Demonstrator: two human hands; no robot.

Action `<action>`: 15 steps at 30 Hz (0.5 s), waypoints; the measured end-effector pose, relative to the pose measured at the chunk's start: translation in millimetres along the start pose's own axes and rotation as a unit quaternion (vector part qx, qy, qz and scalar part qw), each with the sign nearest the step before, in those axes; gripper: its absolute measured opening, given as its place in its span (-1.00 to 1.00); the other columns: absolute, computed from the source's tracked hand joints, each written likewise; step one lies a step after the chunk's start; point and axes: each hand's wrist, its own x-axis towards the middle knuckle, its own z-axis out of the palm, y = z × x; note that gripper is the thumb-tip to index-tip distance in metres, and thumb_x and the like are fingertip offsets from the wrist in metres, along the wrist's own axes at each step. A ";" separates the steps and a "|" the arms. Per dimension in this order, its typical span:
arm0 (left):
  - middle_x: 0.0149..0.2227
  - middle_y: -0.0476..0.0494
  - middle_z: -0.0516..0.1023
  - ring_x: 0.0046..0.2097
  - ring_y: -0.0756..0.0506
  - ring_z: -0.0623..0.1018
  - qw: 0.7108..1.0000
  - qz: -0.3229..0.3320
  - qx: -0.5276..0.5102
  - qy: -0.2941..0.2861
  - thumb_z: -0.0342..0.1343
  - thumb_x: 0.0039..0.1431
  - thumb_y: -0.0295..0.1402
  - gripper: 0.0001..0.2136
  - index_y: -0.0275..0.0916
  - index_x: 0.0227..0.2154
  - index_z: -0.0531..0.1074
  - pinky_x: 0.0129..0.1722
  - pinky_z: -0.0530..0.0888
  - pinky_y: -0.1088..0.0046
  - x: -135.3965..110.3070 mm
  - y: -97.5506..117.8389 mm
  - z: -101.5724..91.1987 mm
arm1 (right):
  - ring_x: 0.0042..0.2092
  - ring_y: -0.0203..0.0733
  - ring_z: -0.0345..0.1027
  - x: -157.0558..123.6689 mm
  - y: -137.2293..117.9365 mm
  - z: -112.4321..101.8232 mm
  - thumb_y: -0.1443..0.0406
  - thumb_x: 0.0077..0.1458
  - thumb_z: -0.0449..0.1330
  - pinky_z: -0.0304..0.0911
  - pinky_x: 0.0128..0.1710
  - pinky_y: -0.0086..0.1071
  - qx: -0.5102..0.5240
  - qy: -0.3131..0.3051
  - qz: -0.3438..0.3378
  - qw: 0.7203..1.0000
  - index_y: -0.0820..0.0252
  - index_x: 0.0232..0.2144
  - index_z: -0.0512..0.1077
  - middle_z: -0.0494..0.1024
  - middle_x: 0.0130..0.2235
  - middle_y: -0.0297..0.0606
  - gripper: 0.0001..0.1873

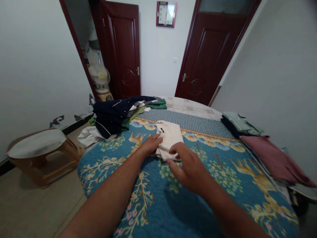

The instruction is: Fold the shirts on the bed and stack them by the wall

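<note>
A folded white shirt (172,132) lies on the patterned blue cover, its collar and small dark neck label turned to the left. At its left edge, by the collar, my left hand (152,144) is closed, thumb and fingers close together on the cloth. My right hand (187,163) is over the shirt's near right corner. Its thumb and curved fingers are apart, with the near edge of the cloth beside the fingertips. Whether the fingertips touch the fabric is hard to tell.
A heap of dark blue and green clothes (111,114) lies at the table's far left, a white cloth (90,136) hanging beside it. Folded clothes, including a pink garment (274,158), are stacked at right. A covered stool (37,143) stands left of the blue-covered table (104,172).
</note>
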 end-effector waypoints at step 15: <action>-0.45 -0.08 0.50 -0.37 -0.11 0.43 0.986 0.097 0.132 -0.007 0.15 0.18 -0.19 -0.79 -0.20 -0.46 0.44 -0.37 0.35 0.40 -4.5 6.5 10.4 | 0.01 -0.01 0.41 10.7 112.3 66.7 0.33 0.33 0.08 0.25 0.13 -0.19 -0.160 -0.014 0.059 0.985 0.17 -0.08 0.58 0.63 -0.10 -0.08 -0.72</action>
